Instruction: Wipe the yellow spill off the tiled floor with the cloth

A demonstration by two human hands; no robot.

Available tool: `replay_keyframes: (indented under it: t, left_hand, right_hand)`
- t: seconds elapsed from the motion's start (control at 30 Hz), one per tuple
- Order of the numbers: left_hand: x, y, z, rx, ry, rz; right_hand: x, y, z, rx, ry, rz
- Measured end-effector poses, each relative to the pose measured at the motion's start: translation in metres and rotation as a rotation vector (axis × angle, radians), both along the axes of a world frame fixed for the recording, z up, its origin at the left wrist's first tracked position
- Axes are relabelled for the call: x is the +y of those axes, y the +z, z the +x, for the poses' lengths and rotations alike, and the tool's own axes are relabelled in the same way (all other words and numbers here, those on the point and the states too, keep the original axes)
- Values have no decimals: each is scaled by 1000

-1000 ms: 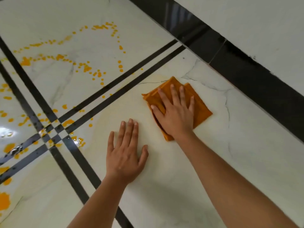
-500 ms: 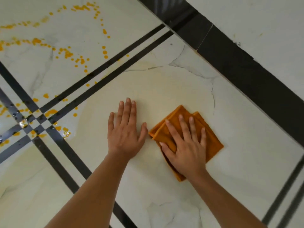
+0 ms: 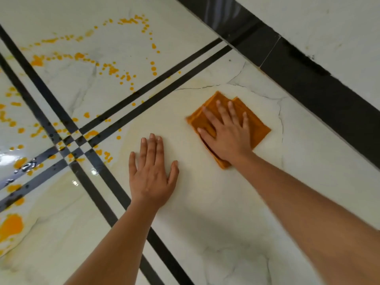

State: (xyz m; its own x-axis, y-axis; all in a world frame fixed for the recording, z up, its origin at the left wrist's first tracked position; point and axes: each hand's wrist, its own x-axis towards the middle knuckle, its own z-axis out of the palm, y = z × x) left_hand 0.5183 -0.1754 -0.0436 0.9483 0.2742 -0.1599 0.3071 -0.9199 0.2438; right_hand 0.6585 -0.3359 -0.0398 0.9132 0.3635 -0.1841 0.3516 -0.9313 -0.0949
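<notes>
A folded orange cloth (image 3: 255, 122) lies flat on the white marble-look floor tile (image 3: 216, 212). My right hand (image 3: 228, 134) presses down on it with fingers spread, covering its middle. My left hand (image 3: 152, 173) rests flat on the bare tile to the cloth's left, fingers apart, holding nothing. Yellow spill drops (image 3: 115, 69) trail across the tile beyond the black stripes at upper left. More yellow drops (image 3: 90, 134) sit around the stripe crossing, and a bigger yellow puddle (image 3: 10, 225) lies at the left edge. A faint yellowish smear (image 3: 127, 140) rings the tile under my hands.
Pairs of black inlay stripes (image 3: 115, 194) cross the floor and meet at the left. A black skirting band (image 3: 308, 79) runs along the white wall (image 3: 329, 27) at upper right, close behind the cloth. The floor at far left looks wet and shiny.
My right hand has slid the cloth back away from me, towards the wall, after pulling it close half a second ago. My left hand stays planted on the tile.
</notes>
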Motion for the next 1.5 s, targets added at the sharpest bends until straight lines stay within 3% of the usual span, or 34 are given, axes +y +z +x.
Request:
replay_keyframes:
  t: [0.07, 0.23, 0.37, 0.4, 0.53, 0.57, 0.7, 0.73, 0.87, 1.0, 1.13, 1.27, 1.33, 1.43, 1.5]
  left_hand:
    - [1, 0, -2, -15, 24, -6]
    - [10, -1, -13, -14, 40, 5]
    - [24, 0, -35, -17, 94, -4]
    - [27, 0, -39, -25, 103, -1]
    - [38, 0, -62, -46, 204, -14]
    - [39, 0, -69, -40, 230, -17]
    - [53, 0, -100, -12, 279, 9]
    - [55, -1, -102, -15, 286, 7]
    - [55, 0, -111, -57, 331, 4]
    - [48, 12, -99, -179, 410, -103]
    - [17, 32, -50, -296, 365, -180]
    - [-14, 29, 3, -100, 415, -307]
    - [-15, 18, 18, 14, 463, -240]
    - [-17, 4, 14, -8, 412, -83]
    - [-21, 2, -5, -32, 253, -53]
  right_hand:
    - [40, 3, -3, -15, -147, 20]
    - [38, 0, -42, -49, 320, 20]
    - [63, 1, -11, -3, -30, 3]
    - [75, 2, -21, -15, -30, 7]
    - [72, 1, -75, -29, 534, -22]
    - [67, 3, -65, -3, 555, -39]
    - [104, 2, -47, -7, 123, -31]
    - [118, 1, -60, -21, 102, -14]
    - [141, 2, -119, 13, 308, -9]
    - [121, 17, -101, 137, 267, 123]
    - [67, 27, -92, 53, 169, 182]
    - [35, 29, -90, 36, 28, 116]
    - [27, 26, -92, 42, 5, 84]
    - [9, 20, -98, 42, -13, 60]
    - [-3, 17, -101, 52, -23, 49]
